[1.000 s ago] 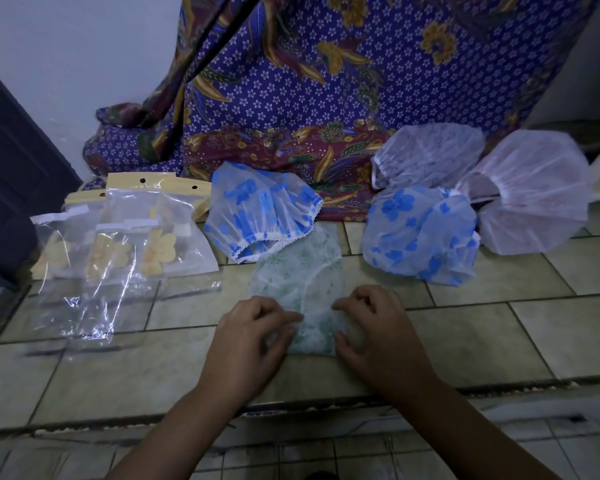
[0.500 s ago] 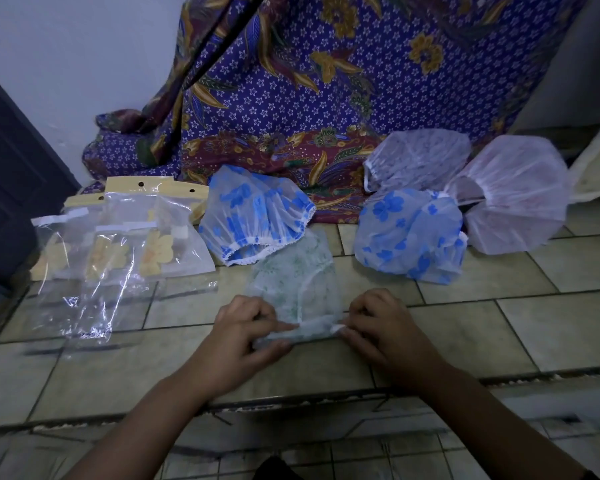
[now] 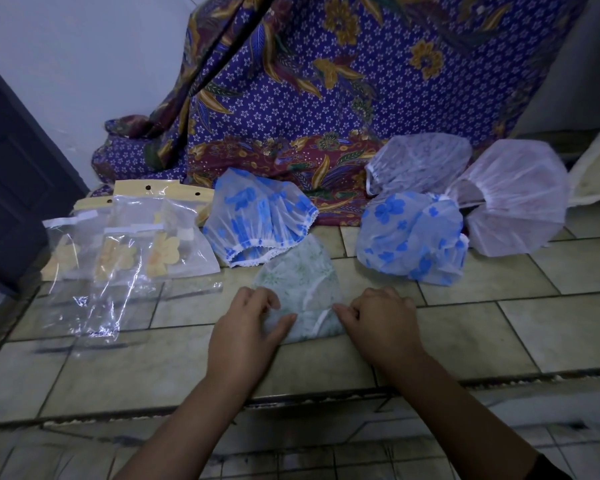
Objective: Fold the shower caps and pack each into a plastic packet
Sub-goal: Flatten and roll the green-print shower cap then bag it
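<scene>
A pale green flowered shower cap [image 3: 300, 285] lies partly folded on the tiled floor in front of me. My left hand [image 3: 246, 327] presses on its near left corner, thumb laid over the folded edge. My right hand [image 3: 378, 320] pinches the near right edge with curled fingers. Behind it lie a blue-flowered cap [image 3: 257, 220], a second blue-flowered cap [image 3: 413, 237], a white dotted cap [image 3: 420, 161] and a pinkish cap [image 3: 513, 199]. Clear plastic packets [image 3: 97, 299] lie to the left, next to packed packets with yellow-flowered caps [image 3: 153, 244].
A purple patterned cloth [image 3: 326, 98] hangs behind the caps and pools on the floor. A dark door [image 3: 14, 168] stands at the left. The tiled ledge ends in a step edge [image 3: 291, 400] just under my wrists.
The near edge of the green cap has been folded over and pressed flat; both hands shifted slightly forward on it. The camera moved a little closer.
</scene>
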